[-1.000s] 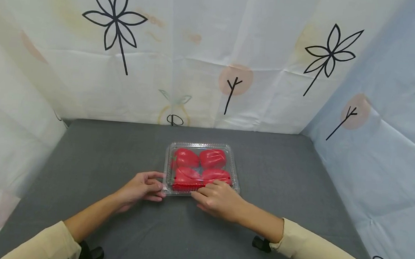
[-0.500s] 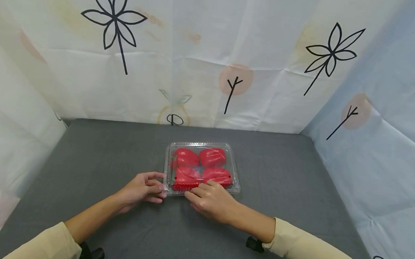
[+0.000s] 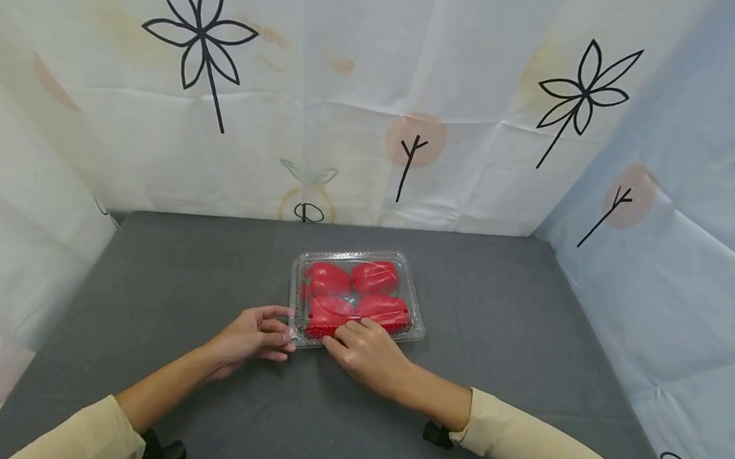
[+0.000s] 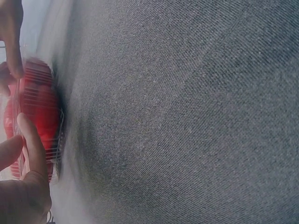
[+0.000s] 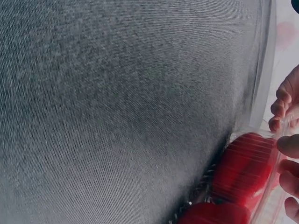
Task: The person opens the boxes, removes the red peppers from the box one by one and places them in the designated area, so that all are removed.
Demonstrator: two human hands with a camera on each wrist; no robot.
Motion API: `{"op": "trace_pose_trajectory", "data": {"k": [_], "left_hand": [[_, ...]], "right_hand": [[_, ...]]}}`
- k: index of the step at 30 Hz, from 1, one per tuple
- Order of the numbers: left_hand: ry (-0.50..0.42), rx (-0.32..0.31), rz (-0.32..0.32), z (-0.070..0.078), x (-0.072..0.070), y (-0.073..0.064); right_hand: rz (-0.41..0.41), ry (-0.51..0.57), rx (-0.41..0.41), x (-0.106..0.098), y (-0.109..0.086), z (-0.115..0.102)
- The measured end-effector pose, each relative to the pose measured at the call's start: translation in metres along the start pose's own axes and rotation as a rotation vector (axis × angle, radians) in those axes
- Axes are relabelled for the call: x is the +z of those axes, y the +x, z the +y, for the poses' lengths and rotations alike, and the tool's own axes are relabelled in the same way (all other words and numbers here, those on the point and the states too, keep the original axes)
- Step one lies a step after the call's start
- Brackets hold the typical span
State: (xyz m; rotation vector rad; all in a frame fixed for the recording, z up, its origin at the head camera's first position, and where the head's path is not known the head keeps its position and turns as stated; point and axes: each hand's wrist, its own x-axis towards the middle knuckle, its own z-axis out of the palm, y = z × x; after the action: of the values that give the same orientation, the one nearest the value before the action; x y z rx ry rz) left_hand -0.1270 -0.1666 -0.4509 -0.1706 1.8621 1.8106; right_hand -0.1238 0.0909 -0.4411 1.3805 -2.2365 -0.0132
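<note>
A clear plastic clamshell box (image 3: 360, 257) lies on the grey table, its lid down over several glossy red pieces that look like peppers or tomatoes (image 3: 328, 280). My left hand (image 3: 247, 338) pinches the box's front left corner between thumb and fingers. At the front rim, left of its middle, my right hand (image 3: 368, 357) pinches the edge with curled fingers. The left wrist view shows the ribbed side of the box (image 4: 39, 100) with both hands at its rim. From the right wrist, the right thumb (image 5: 288, 145) is seen on the rim; its fingers are partly cut off.
Grey cloth (image 3: 497, 302) covers the table around the box. A white patterned curtain (image 3: 352, 79) stands along the back, with further fabric walls at the left and right sides. A dark wrist strap (image 3: 160, 453) shows below the left sleeve.
My right hand has slid left along the box's front rim, closer to my left hand. The left hand keeps its place at the corner, and the box has barely moved.
</note>
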Motion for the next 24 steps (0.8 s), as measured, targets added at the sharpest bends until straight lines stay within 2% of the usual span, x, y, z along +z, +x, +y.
{"op": "trace_pose_trajectory", "data": {"k": [10,24], "left_hand": [[-0.003,0.009,0.002,-0.001,0.001,0.0],[0.0,0.023,-0.004,0.0,0.001,0.001]], "right_hand": [[0.021,-0.072,0.002,0.008,0.0,-0.006],[0.052,-0.103,0.018,0.012,0.005,-0.007]]}}
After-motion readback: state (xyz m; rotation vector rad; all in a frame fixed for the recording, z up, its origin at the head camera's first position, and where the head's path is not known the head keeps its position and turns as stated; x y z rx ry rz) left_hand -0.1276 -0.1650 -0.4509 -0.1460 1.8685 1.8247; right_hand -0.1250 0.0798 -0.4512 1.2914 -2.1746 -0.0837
